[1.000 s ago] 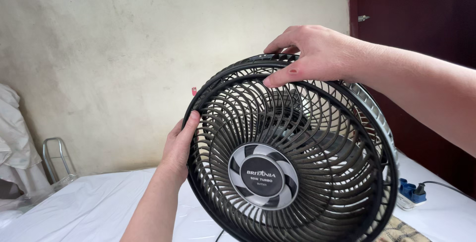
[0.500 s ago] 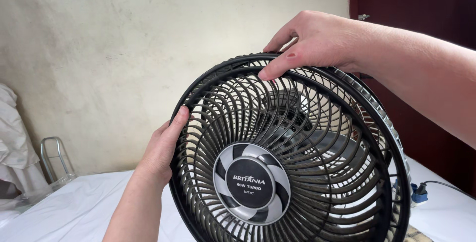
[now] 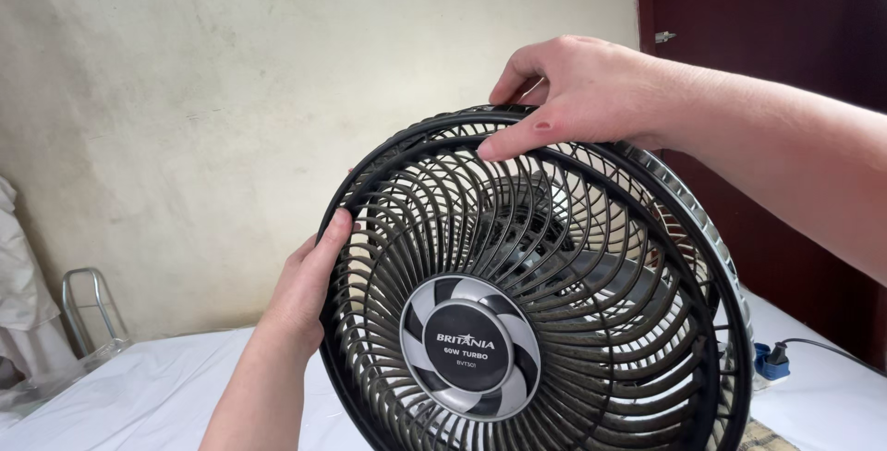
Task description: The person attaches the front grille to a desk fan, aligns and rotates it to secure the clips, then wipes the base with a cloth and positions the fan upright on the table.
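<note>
Left hand (image 3: 309,289): I've got it cupped on the left edge of the fan (image 3: 536,285), thumb on the front of the rim, fingers curled round behind and out of my sight. It's grasping the rim.

Right hand (image 3: 577,95): over the top of the fan, fingertips pressed on the black rim of the front grille (image 3: 434,238), thumb tucked behind. Gripping, not clenched into a fist.

Fan: held up in the air between both hands, tilted, face toward me, well above the white sheet (image 3: 139,396). The round hub badge (image 3: 469,347) sits low of centre.

Grilles: the black front grille looks slightly offset from the pale rear grille (image 3: 688,201) showing at the right. Whether they're latched together, I can't tell.

Blades: dark shapes behind the ribs, too hidden to read.

Cable: a dark cord (image 3: 827,347) runs to a blue plug block (image 3: 769,360) on the sheet at right. Whether it's the fan's own, I can't tell.

Risk, grip: only two contact points on a wide round rim. My judgement is that if the left thumb slides, the fan swings down off the right hand.

Risk, grille: if the front grille is loose, pressing at the top could pop it free and leave me holding half.

Risk, fingers: tips near the rib gaps could get pinched.

Risk, cord: a taut cord could drag the plug block.

Background: bare wall, dark door (image 3: 785,63), metal frame (image 3: 88,308) far left.
</note>
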